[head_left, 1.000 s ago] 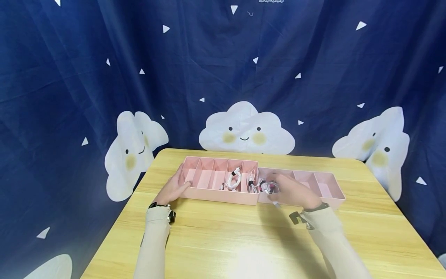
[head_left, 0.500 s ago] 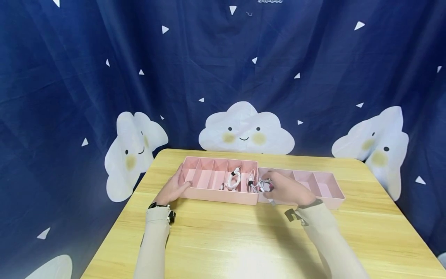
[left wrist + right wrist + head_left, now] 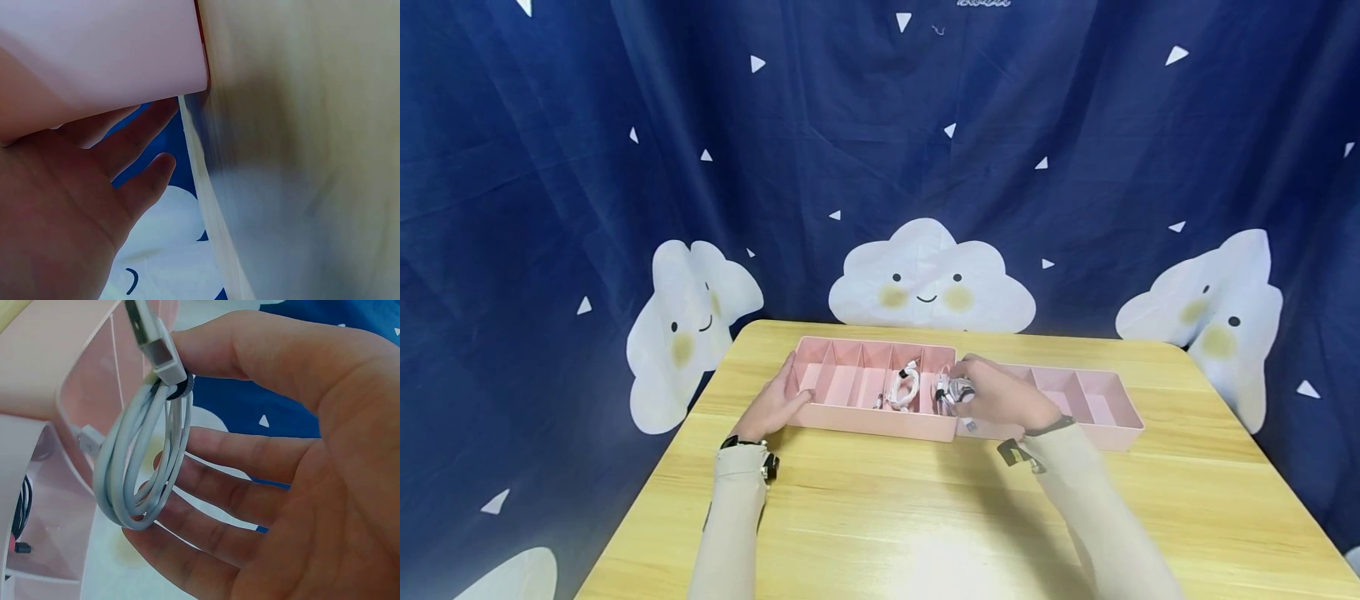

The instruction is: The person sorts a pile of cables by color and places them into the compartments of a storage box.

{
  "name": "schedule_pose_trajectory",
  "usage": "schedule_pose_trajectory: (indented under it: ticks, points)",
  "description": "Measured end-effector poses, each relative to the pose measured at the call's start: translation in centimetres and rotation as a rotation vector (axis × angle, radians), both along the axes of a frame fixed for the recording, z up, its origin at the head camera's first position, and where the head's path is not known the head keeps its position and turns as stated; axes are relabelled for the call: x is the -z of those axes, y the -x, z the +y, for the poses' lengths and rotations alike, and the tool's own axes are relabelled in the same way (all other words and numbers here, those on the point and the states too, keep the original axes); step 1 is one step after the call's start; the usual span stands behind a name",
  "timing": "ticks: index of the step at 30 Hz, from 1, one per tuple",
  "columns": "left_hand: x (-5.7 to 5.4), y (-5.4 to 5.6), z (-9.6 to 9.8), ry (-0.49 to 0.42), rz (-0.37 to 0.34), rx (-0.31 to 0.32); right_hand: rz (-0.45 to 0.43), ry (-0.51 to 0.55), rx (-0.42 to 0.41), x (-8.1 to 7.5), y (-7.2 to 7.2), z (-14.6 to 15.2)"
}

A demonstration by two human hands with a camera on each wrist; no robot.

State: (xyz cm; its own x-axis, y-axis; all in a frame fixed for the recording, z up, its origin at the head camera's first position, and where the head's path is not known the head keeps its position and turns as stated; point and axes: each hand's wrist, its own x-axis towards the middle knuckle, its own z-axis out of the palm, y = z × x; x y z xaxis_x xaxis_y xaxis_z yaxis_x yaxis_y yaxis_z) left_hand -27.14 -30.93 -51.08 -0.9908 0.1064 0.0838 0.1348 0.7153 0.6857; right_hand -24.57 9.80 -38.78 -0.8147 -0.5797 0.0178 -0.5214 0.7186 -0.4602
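In the head view, my right hand (image 3: 1007,396) pinches a white USB cable (image 3: 128,465), coiled and bound with a dark tie. Its metal plug points up in the right wrist view, beside the thumb. The coil hangs near the right end of a pink divided box (image 3: 872,422). At that box's left end my left hand (image 3: 767,408) rests, its thumb over the front edge and its fingers spread along the end wall. Two compartments of this box contain white cables: one coil (image 3: 904,387) and another bundle (image 3: 941,392) in the rightmost.
A second, lower pink divided box (image 3: 1118,437) stands against the right end of the first. A black cable (image 3: 24,509) with a pinkish part lies in one compartment. Both boxes are on a wooden table (image 3: 850,517), with a blue cloud-print curtain (image 3: 880,125) behind.
My right hand has moved left with the coiled cable, from above the second box toward the first box's rightmost compartment. My left hand has stayed in place.
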Motion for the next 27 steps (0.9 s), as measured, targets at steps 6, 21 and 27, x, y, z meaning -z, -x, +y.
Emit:
schedule_pose_trajectory:
  ticks: [6, 21, 27]
  points:
    - [0.1, 0.0, 0.0, 0.0, -0.011, -0.005, 0.018, 0.015, -0.025, 0.1, 0.7, -0.8]
    - [-0.2, -0.2, 0.1, 0.004, -0.026, -0.017, -0.002, 0.03, -0.038, 0.3, 1.8, -3.4]
    - [-0.2, -0.2, 0.1, 0.009, -0.027, -0.025, -0.005, 0.057, -0.034, 0.5, 2.1, -4.5]
